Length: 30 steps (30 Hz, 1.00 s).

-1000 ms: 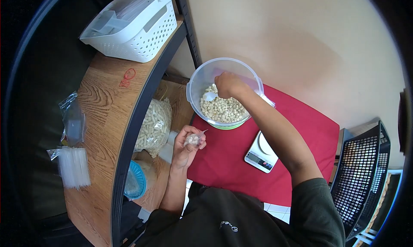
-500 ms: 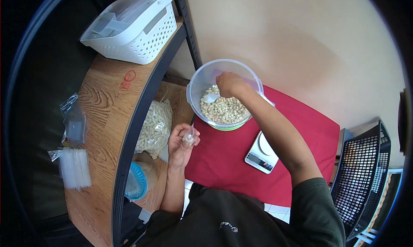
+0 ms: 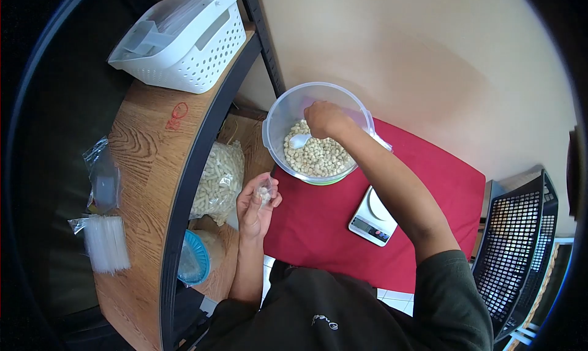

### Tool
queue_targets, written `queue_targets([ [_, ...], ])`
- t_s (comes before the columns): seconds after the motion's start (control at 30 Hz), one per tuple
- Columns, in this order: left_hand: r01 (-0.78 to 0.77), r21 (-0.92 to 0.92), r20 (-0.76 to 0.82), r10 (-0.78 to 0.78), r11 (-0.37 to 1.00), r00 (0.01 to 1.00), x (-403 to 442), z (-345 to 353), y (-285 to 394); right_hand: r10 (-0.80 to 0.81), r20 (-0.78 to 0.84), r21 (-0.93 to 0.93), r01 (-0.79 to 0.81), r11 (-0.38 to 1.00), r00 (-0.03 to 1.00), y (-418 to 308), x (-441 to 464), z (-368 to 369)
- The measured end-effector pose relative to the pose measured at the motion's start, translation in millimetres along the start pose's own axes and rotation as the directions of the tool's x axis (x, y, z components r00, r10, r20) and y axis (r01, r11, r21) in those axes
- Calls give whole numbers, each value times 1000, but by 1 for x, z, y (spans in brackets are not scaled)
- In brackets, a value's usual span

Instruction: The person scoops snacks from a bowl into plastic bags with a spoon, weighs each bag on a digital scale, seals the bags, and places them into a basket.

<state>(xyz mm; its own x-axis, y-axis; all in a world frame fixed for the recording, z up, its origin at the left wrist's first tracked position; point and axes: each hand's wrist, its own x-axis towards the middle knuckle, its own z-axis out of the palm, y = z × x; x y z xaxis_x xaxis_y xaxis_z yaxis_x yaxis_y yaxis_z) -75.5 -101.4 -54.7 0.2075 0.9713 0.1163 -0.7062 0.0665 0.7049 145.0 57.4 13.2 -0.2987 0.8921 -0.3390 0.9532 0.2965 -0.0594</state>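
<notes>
My left hand (image 3: 250,215) is closed around a small clear plastic bag (image 3: 264,190) with a few pale pieces inside, held over the left edge of the red-covered table. My right hand (image 3: 323,119) reaches into a translucent bucket (image 3: 272,119), its fingers wrapped round the handle of a white plastic spoon (image 3: 299,141). The spoon's bowl rests on a heap of pale round nut-like pieces (image 3: 320,159) at the bottom of the bucket. Most of the handle is hidden by my hand.
A digital kitchen scale (image 3: 370,227) stands on the red cloth (image 3: 306,228). To the left, a wooden shelf (image 3: 144,186) carries a white basket (image 3: 184,63) and plastic bags (image 3: 106,243). Below are a large filled bag (image 3: 219,176) and a blue-rimmed tub (image 3: 197,256). Black crates (image 3: 511,253) stand at right.
The small bag in my left hand has turned slightly, and its mouth looks wider. My right hand and the spoon stay at almost the same spot in the bucket.
</notes>
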Motion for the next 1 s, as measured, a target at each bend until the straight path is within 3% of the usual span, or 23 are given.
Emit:
queue_targets([
  [0.3,-53,63,-53,57,997,997,2,-4,-2,-85,49,-78,89,993,995,-3,4,5],
  [0.5,-46,139,-36,52,989,998,7,1,0,-72,87,-19,74,997,994,-7,-1,4],
  [0.73,-96,205,-42,106,974,993,16,8,5,-61,13,87,60,994,998,2,-1,3],
  [0.8,-134,375,-60,168,917,984,20,10,5,-49,-38,123,53,991,998,8,-3,-2],
  [0.9,-169,513,-42,221,842,974,30,13,8,-123,67,90,117,989,990,14,-24,-38],
  [1.0,-167,633,-63,265,756,962,40,33,12,-100,-18,122,102,987,995,25,-49,-69],
])
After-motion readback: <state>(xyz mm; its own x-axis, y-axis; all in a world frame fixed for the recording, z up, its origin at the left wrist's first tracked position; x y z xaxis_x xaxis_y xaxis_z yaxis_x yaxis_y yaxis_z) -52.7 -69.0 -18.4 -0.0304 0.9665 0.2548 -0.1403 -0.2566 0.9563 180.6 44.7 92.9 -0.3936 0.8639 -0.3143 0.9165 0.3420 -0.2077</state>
